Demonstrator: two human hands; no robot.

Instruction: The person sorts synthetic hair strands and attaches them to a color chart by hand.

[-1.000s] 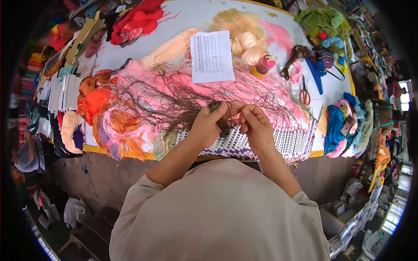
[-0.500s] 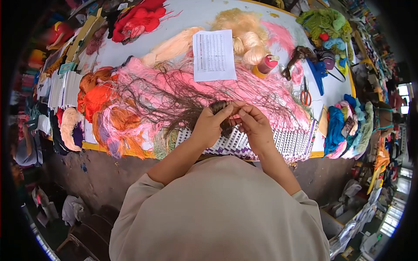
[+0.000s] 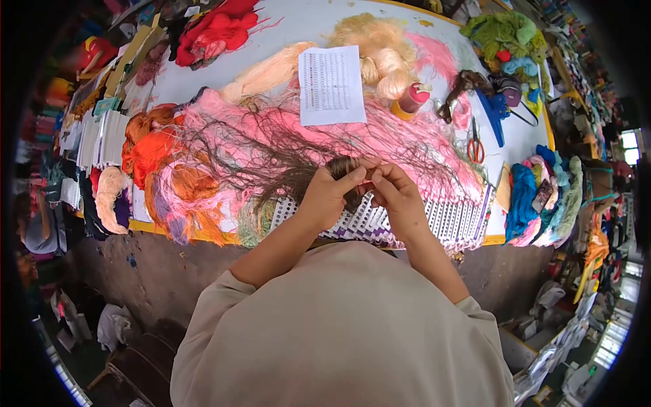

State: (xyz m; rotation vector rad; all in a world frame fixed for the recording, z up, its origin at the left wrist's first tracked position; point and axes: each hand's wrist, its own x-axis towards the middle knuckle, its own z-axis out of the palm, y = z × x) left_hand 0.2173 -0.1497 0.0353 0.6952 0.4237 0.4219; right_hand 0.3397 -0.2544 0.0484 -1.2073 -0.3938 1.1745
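Observation:
A hank of dark brown thread [image 3: 298,178] is bunched in my left hand [image 3: 327,193], whose fingers and thumb close around its thick end. Its loose strands fan out leftward over a heap of pink thread [image 3: 271,129]. Close on the right, my right hand [image 3: 397,195] pinches with thumb and forefinger at the hank's edge; the fine strands between its fingertips are too small to make out clearly. Beneath both hands lie several white cards with rows of dark holes [image 3: 447,220] along the table's front edge.
A printed sheet [image 3: 332,87] lies on the pink thread. Beyond it are a thread cone [image 3: 411,102], peach hanks [image 3: 393,61] and red thread [image 3: 220,30]. Orange-handled scissors [image 3: 475,146] lie to the right, near blue hanks [image 3: 521,200]. Orange and red thread [image 3: 152,152] is piled left.
The hands stay nearly in place, with small finger movements at the hank. The view has shifted very slightly; the things on the table look the same.

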